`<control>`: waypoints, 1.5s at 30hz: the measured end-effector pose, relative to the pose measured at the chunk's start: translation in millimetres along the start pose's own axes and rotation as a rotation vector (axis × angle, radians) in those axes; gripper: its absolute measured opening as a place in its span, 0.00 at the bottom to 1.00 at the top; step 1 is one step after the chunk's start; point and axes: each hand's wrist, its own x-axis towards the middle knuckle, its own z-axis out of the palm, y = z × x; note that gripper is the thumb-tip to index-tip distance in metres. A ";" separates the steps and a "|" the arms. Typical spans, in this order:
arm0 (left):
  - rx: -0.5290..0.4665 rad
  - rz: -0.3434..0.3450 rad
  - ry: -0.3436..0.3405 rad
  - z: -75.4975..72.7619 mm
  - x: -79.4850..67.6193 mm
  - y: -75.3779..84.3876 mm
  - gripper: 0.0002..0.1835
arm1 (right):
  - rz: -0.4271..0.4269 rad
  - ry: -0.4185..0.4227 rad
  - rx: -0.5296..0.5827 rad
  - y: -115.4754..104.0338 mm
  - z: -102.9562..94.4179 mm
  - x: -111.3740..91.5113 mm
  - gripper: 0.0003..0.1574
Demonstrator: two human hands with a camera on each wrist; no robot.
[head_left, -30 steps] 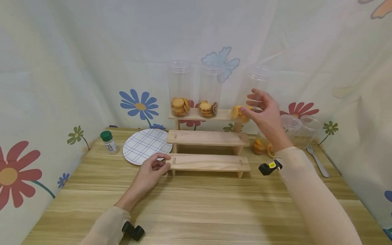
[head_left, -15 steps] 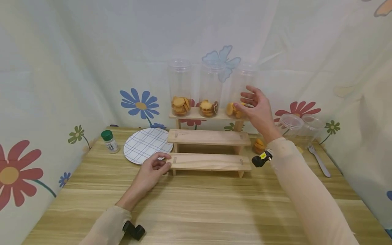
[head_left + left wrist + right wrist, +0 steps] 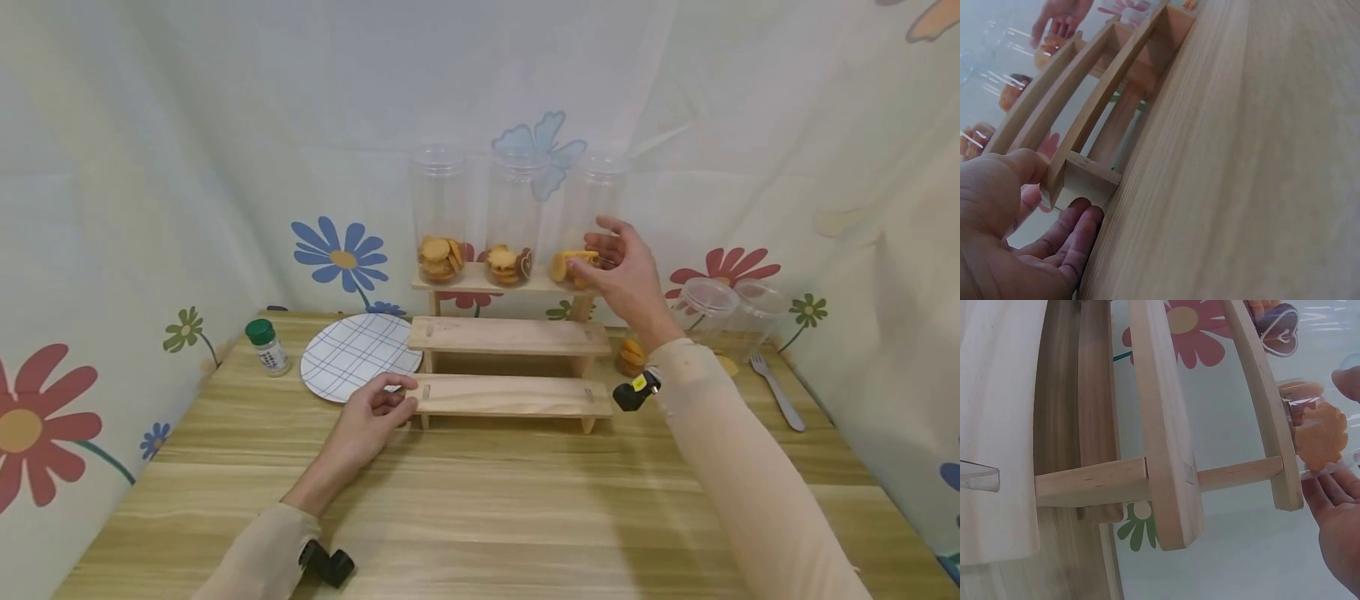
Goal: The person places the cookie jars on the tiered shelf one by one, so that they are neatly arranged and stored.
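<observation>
A three-step wooden display stand point(image 3: 510, 392) stands on the table. My left hand point(image 3: 372, 417) holds the left end of its lowest step; in the left wrist view, the thumb lies at the step's end and the fingers curl below, beside the leg. On the top step are three tall clear jars with cookies: a left jar point(image 3: 439, 212), a middle jar point(image 3: 513, 217) and a right jar point(image 3: 592, 200). My right hand point(image 3: 626, 271) grips the right jar low down, thumb in front and fingers at its right side. In the right wrist view, a scalloped cookie point(image 3: 1321, 436) shows inside.
Left of the stand lie a checked plate point(image 3: 360, 354) and a green-capped shaker point(image 3: 267, 347). To the right, partly behind my right arm, stand more clear jars point(image 3: 708, 298), with cookies point(image 3: 632, 357) low down near the stand. A fork point(image 3: 777, 392) lies at the far right.
My right hand has moved left with the right jar, which was tilted and now stands upright at the top step's right end. The left hand has stayed on the stand.
</observation>
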 end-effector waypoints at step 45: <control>-0.003 0.000 0.009 0.7 0.9 -1.4 0.16 | -0.193 0.251 -0.087 -4.5 -21.5 -75.5 0.52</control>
